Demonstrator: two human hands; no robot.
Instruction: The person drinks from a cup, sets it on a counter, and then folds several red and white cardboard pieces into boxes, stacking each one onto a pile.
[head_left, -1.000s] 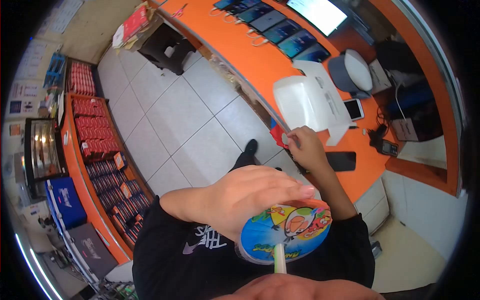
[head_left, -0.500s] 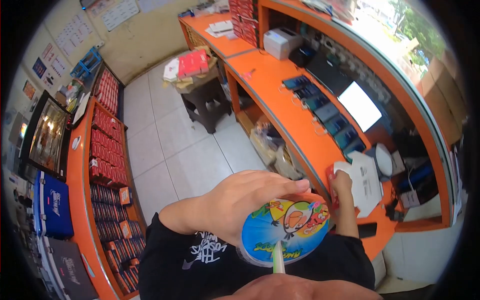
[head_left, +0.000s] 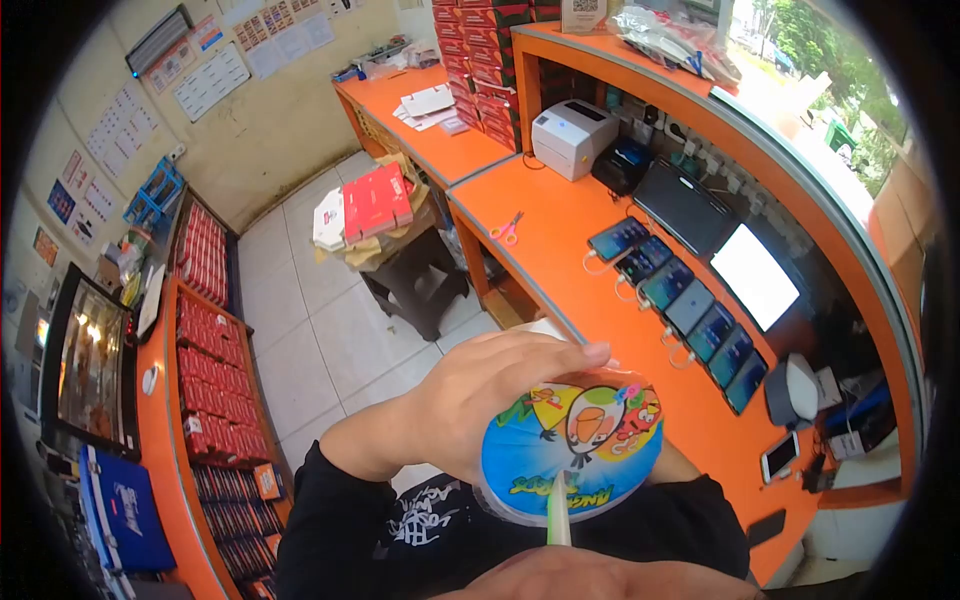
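Observation:
My left hand (head_left: 500,385) is wrapped round a plastic cup (head_left: 575,455) held close under my face. The cup has a printed blue film lid with cartoon birds. A pale green straw (head_left: 557,515) pierces the lid and reaches up to my mouth. Of my right arm only part of the forearm (head_left: 680,467) shows beside the cup; the cup hides the right hand and anything in it. A white edge (head_left: 540,328) pokes out behind my left hand, too little to name.
Along the orange desk (head_left: 560,270) lie several phones (head_left: 688,306) with cables, a white tablet-like panel (head_left: 755,277), scissors (head_left: 508,229) and a label printer (head_left: 574,138). Flattened red and white boxes (head_left: 370,203) rest on a dark stool (head_left: 420,285). Shelves of red boxes (head_left: 215,350) stand left.
The view has tilted up and shifted. My right hand, earlier on a red and white carton at the desk, has gone behind the cup; the carton has left the desk. My left hand keeps the cup.

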